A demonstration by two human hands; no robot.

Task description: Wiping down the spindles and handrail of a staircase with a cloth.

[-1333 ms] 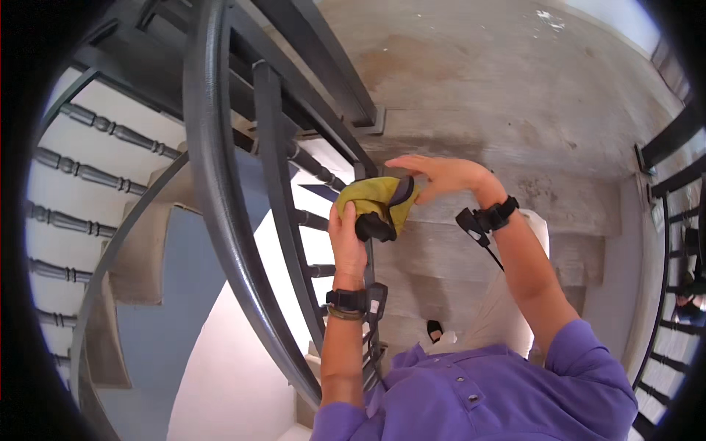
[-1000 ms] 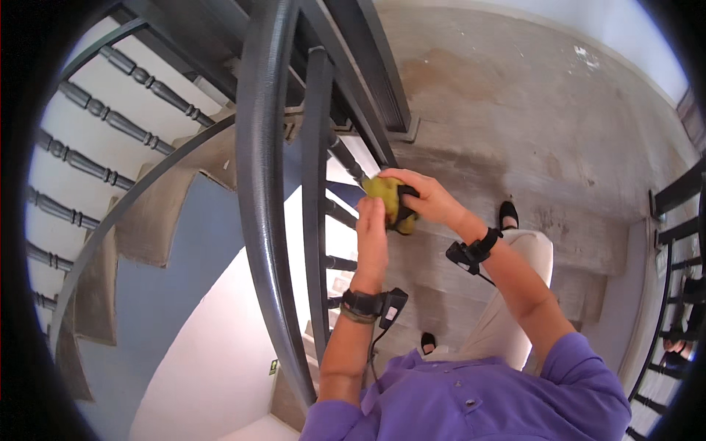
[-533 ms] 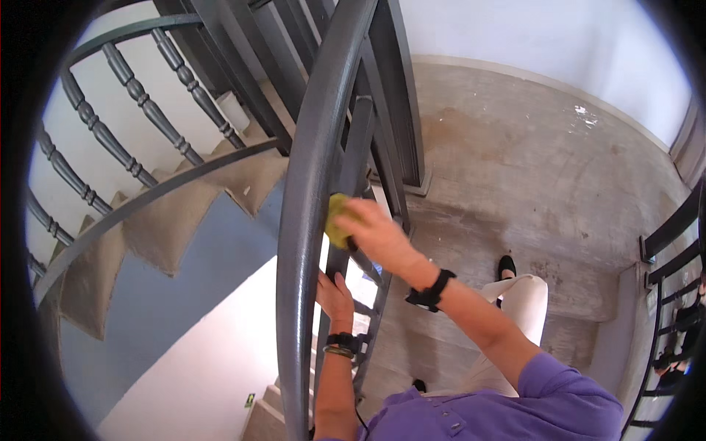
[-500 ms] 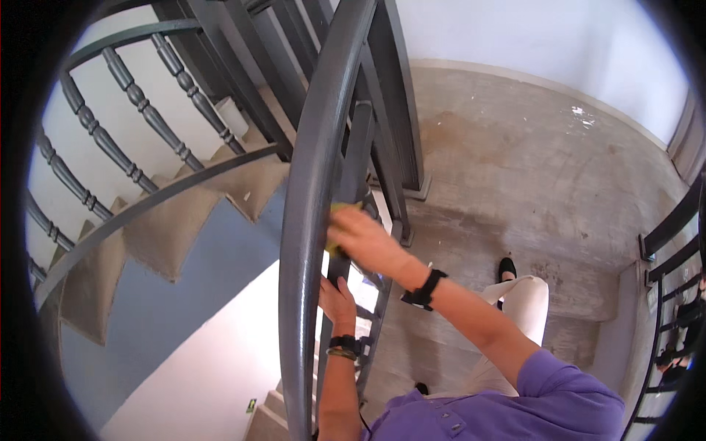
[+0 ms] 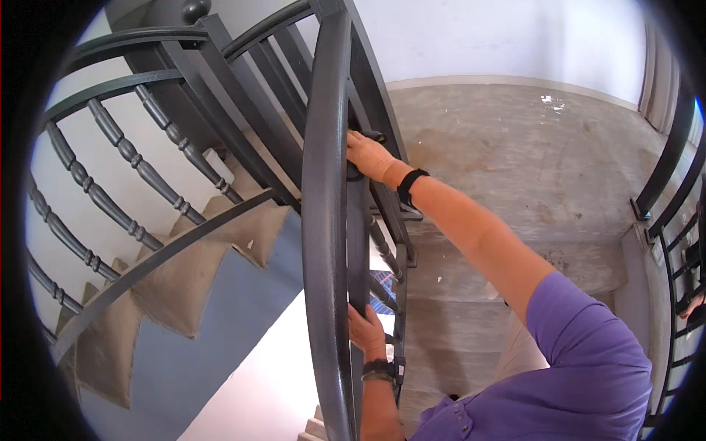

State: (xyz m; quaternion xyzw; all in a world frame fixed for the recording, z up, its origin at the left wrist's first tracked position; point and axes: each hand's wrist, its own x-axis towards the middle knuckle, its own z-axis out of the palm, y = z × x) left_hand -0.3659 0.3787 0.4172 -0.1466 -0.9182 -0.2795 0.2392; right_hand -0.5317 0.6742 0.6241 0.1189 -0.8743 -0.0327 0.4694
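A dark grey stair railing (image 5: 325,220) runs up the middle, with a lower rail (image 5: 358,257) just right of it. My right hand (image 5: 370,156) reaches far along it, fingers bent over the lower rail. By those fingers shows a small dark piece with a yellowish spot (image 5: 379,137); what the hand holds is mostly hidden. Nearer me, my left hand (image 5: 366,332) grips the lower rail, its fingertips partly behind the handrail. Dark bands circle both wrists.
Left of the railing, a curved staircase (image 5: 173,294) has turned balusters (image 5: 136,162). To the right lie a worn concrete landing (image 5: 485,169) and steps (image 5: 441,323). Another dark railing (image 5: 662,176) stands at the right edge, where part of another person (image 5: 691,305) shows.
My right hand has slid farther up the railing, its arm straightening. The yellow-green thing under it is now mostly hidden. The view has shifted, and my left hand stays on the lower rail.
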